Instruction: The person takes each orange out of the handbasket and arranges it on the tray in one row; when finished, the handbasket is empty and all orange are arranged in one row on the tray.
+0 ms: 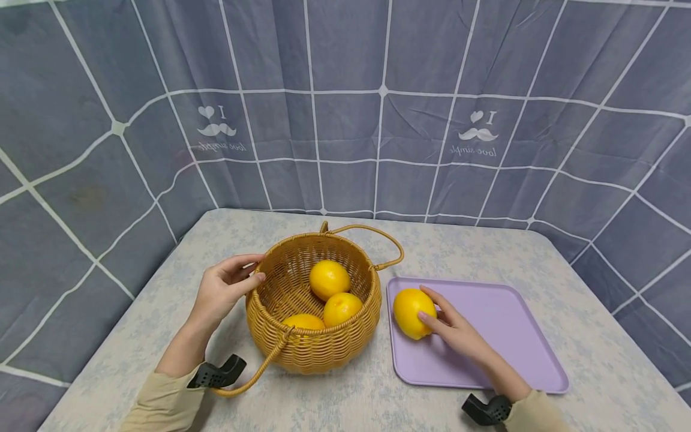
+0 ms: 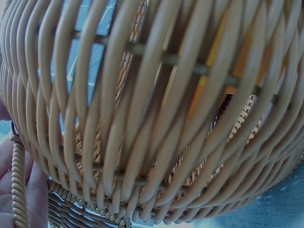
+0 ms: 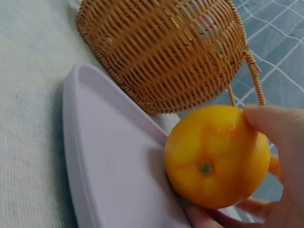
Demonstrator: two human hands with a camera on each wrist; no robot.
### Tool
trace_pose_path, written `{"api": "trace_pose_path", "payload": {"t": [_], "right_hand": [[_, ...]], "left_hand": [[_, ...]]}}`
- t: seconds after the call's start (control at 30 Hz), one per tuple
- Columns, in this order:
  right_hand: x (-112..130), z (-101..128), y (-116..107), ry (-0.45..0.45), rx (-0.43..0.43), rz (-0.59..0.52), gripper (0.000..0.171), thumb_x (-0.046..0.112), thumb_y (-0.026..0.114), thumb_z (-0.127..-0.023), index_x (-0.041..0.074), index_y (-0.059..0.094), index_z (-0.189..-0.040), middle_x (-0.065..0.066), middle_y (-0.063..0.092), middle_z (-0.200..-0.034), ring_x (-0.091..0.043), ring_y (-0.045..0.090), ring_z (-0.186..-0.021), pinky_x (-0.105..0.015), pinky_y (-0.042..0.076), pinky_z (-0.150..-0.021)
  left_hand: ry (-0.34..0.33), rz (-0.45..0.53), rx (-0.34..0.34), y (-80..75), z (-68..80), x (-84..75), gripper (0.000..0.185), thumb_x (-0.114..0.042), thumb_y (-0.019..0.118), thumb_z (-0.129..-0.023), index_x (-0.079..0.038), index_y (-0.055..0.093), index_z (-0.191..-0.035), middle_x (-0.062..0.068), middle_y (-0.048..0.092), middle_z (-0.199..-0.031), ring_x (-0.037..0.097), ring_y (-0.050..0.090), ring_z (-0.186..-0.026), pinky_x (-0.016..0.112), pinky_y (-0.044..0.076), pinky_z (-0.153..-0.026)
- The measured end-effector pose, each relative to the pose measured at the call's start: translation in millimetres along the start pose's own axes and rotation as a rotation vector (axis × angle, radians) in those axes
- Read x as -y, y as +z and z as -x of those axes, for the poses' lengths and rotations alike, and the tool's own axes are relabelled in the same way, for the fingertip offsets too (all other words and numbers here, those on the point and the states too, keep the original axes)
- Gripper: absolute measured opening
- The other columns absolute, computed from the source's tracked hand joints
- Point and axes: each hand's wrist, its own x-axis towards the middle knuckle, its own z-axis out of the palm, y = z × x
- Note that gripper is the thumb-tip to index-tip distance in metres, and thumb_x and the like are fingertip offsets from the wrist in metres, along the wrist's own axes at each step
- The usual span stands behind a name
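Note:
A woven wicker basket point(image 1: 310, 336) stands on the table with three yellow-orange fruits point(image 1: 329, 279) inside. My left hand point(image 1: 224, 290) grips its left rim, thumb over the edge; the left wrist view is filled by the basket wall point(image 2: 156, 114). To the right lies a lilac tray point(image 1: 502, 318). On the tray's left end rests another yellow-orange fruit point(image 1: 410, 312), and my right hand point(image 1: 450, 327) holds it with curled fingers. The right wrist view shows that fruit point(image 3: 216, 159) up close on the tray point(image 3: 114, 166), the basket point(image 3: 166, 52) just behind it.
The table point(image 1: 594, 360) has a pale patterned cloth. A grey-blue checked curtain point(image 1: 345, 108) encloses it at the back and both sides. One basket handle point(image 1: 378, 237) stands up at the back; the other point(image 1: 254, 375) hangs down at the front.

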Motion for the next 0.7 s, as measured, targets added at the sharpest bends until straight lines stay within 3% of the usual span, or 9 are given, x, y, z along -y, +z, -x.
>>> {"api": "trace_pose_path", "payload": {"t": [0.1,0.33,0.5,0.7], "right_hand": [[-3,0,1,-0.029,-0.005,0.046,0.065,0.024,0.062,-0.092,0.014,0.03,-0.147,-0.02,0.031,-0.146,-0.038,0.051,-0.116,-0.049,0.045,-0.097],[-7,0,5,-0.064,0.009,-0.021,0.083,0.018,0.079,-0.077,0.014,0.032,-0.146,-0.021,0.033,-0.141,-0.037,0.052,-0.112,-0.025,0.054,-0.085],[-7,0,9,-0.072,0.003,-0.057,0.082,0.016,0.08,-0.076,0.01,0.032,-0.143,-0.022,0.034,-0.139,-0.036,0.054,-0.11,-0.025,0.055,-0.081],[-7,0,11,-0.117,-0.04,0.065,0.081,0.022,0.081,-0.075,0.013,0.035,-0.141,-0.017,0.04,-0.137,-0.033,0.052,-0.11,-0.027,0.055,-0.079]], "left_hand": [[0.0,-0.003,-0.001,0.0,0.0,0.0,0.03,-0.004,0.067,-0.087,0.001,0.063,-0.117,0.01,0.06,-0.119,0.002,0.055,-0.11,0.022,0.05,-0.09],[-0.004,0.01,0.002,-0.3,-0.1,0.6,0.03,-0.004,0.067,-0.087,-0.001,0.064,-0.117,0.009,0.06,-0.119,0.002,0.055,-0.11,0.022,0.05,-0.09],[-0.004,0.031,0.01,-0.7,0.1,1.2,0.031,-0.004,0.067,-0.087,-0.001,0.063,-0.117,0.009,0.059,-0.12,0.003,0.055,-0.111,0.023,0.05,-0.09],[0.006,0.025,0.011,-0.6,0.1,1.6,0.032,-0.003,0.066,-0.087,0.002,0.062,-0.118,0.009,0.059,-0.12,0.003,0.055,-0.111,0.023,0.05,-0.09]]}}
